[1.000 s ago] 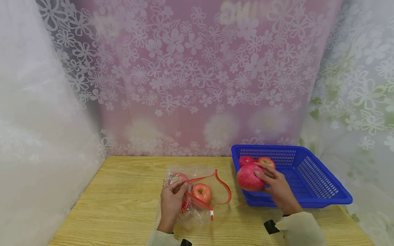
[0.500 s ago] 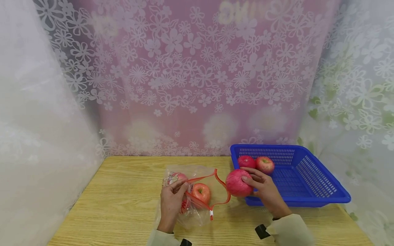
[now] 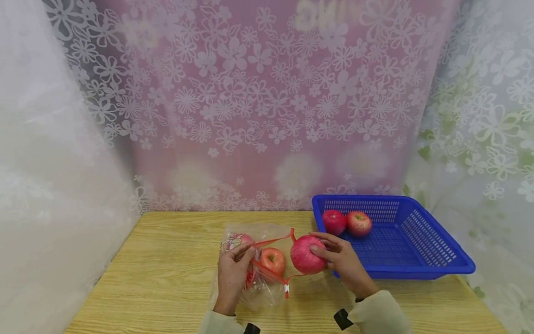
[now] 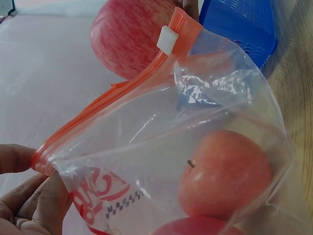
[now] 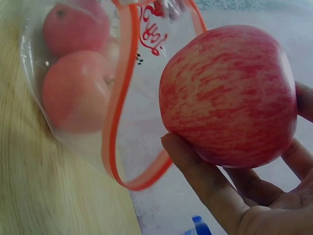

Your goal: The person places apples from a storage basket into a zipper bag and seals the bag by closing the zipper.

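A clear zip bag [image 4: 146, 122] with an orange-red zip edge and a white slider [image 4: 167, 40] lies on the table, its mouth spread toward the right. My left hand [image 3: 233, 276] pinches the zip edge between thumb and fingers. Inside the bag are a light red apple [image 3: 273, 262] and a second apple [image 5: 77, 27], partly hidden by the printed film. My right hand [image 3: 348, 264] grips a larger pinkish-red apple [image 5: 230, 95] at the bag's mouth. In the right wrist view the fingers curl round its lower side.
Right of the bag stands a blue slotted basket [image 3: 438, 269], with a dark red apple [image 3: 333, 222] and a paler apple [image 3: 359, 224] in its left end. The wooden table [image 3: 158, 269] extends to the left. A flowered curtain [image 3: 267, 116] hangs behind.
My right hand has carried the apple left, from over the basket to the bag's mouth. The left hand and the bag have stayed in place.
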Tool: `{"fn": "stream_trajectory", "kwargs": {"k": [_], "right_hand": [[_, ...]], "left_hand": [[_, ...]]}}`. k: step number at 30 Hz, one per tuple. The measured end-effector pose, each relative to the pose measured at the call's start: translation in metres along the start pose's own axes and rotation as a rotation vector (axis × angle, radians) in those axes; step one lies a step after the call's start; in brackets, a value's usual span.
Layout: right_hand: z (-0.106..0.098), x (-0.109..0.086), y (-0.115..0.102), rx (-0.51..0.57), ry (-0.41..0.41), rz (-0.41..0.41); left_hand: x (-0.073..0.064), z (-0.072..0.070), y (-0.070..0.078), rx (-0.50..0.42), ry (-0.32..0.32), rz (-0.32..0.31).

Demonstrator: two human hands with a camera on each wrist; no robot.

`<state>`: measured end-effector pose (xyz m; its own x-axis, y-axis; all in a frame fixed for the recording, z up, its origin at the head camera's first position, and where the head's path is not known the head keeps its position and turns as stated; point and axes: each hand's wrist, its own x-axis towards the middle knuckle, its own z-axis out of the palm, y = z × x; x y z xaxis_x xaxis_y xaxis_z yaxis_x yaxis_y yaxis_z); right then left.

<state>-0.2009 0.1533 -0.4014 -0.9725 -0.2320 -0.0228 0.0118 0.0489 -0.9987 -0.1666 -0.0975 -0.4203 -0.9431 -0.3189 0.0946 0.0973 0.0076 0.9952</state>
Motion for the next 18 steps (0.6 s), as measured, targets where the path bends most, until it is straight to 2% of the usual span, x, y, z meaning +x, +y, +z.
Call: {"fn": "stream_trajectory", "kwargs": {"k": [9,15,18], "right_hand": [[0.016,0.003,0.002,0.015,0.017,0.0],[0.025,0.005,0.005,0.019,0.018,-0.013],[0.032,0.006,0.007,0.003,0.027,-0.014]], "left_hand": [[-0.001,0.001,0.003,0.0,0.0,0.006],[0.0,0.0,0.003,0.018,-0.006,0.038],[0.0,-0.001,0.002,0.008,-0.009,0.025]]}}
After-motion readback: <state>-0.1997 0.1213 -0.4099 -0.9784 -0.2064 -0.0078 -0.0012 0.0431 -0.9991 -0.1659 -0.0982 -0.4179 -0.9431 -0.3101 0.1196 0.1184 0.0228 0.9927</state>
